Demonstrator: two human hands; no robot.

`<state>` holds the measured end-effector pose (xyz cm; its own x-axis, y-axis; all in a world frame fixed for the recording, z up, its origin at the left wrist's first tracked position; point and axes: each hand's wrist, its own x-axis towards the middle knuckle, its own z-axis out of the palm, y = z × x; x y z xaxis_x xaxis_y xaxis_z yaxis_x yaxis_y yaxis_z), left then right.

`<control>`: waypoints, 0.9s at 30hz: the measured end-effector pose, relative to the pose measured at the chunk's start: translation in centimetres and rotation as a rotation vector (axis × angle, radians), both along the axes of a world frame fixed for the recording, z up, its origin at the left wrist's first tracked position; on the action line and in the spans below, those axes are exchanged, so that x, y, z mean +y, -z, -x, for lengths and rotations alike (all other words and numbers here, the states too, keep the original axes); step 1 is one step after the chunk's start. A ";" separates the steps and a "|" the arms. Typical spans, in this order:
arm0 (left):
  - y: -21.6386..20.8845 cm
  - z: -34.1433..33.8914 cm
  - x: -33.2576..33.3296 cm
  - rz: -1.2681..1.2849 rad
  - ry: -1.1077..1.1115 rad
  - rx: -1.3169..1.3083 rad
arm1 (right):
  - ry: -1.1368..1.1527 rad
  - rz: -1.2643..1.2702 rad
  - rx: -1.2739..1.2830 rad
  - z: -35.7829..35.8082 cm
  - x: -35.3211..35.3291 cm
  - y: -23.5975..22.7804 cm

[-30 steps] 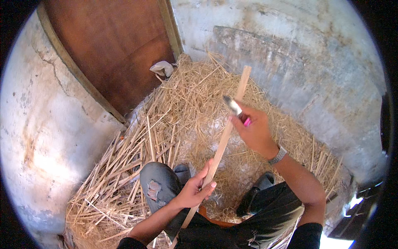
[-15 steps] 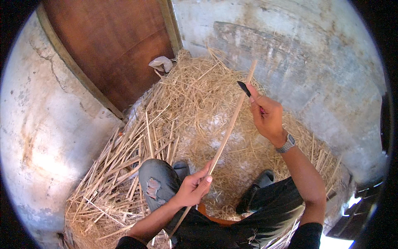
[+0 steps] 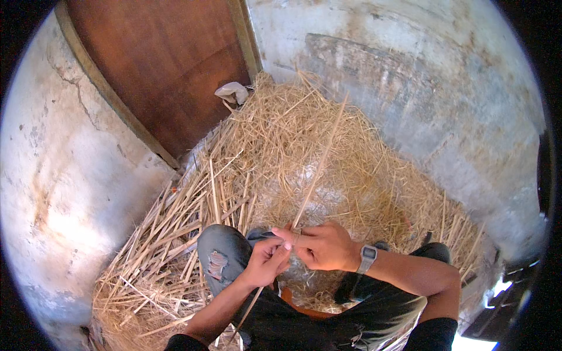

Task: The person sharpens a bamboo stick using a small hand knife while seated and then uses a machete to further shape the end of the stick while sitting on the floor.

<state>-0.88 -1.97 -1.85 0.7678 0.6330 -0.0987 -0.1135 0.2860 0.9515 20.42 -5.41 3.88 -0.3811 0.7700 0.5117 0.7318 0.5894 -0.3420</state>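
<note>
left hand [image 3: 264, 264] holds thin strip [image 3: 320, 164], wristwatch display [image 3: 369, 253] unreadably small.

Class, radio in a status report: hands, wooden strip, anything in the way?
Left hand closed on the thin wooden strip; right hand gripping alongside. Strip slanting, partly hidden by the hands. Loose shavings heaped beyond.

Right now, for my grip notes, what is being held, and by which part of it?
A thin pale strip, held partway along its length by the left hand. The right hand meets it there too; whether that hand grips anything cannot be told.
</note>
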 end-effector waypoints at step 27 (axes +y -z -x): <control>-2.8 -0.9 0.4 -0.021 0.036 -0.012 | 0.295 -0.072 0.144 -6.5 4.6 0.1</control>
<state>0.00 -1.53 0.95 0.7913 0.6067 -0.0767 -0.1146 0.2703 0.9559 26.90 -0.84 3.81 -0.0671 0.7964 0.6011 0.8215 0.3860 -0.4197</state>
